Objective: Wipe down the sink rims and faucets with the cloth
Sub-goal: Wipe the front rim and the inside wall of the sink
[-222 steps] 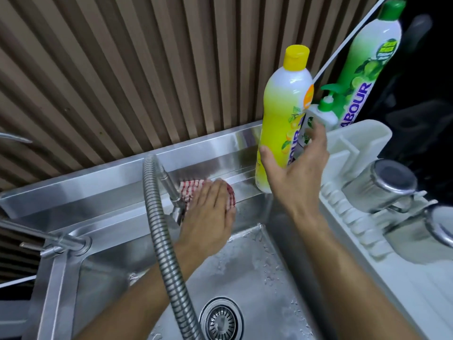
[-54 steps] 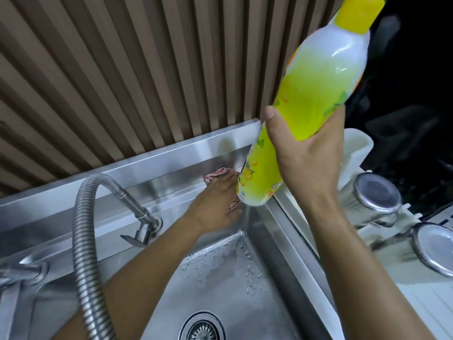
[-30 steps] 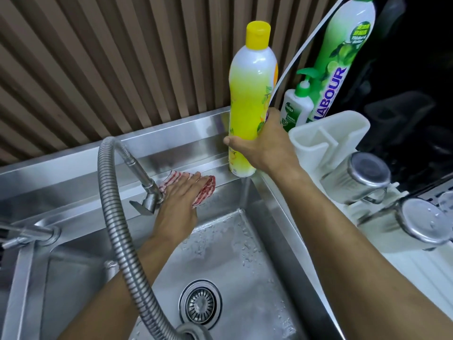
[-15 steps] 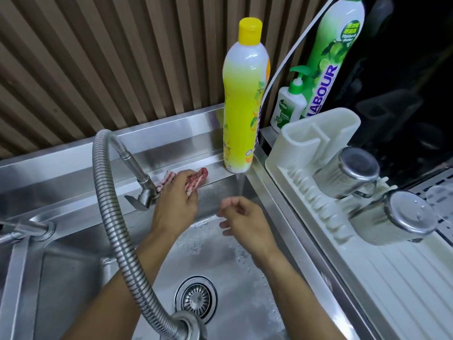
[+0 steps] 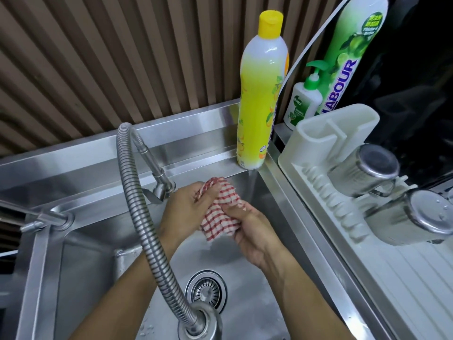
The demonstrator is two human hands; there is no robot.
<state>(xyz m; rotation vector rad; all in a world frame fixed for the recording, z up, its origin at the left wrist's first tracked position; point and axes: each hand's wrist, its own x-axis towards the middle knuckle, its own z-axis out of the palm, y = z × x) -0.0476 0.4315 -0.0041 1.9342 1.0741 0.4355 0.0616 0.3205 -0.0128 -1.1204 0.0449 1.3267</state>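
While over sink (image 5: 289, 192), cloth (image 5: 221, 217) bunched between both hands' fingers (image 5: 208, 192)

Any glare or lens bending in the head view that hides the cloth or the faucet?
Head view: wide-angle bend curves the slatted wall and green bottle; soft glare streaks the sink rim; checked cloth and hose faucet stay sharp, evenly lit.

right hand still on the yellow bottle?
No. The right hand grips the checked cloth together with the left hand over the basin; the yellow bottle stands alone on the sink rim.
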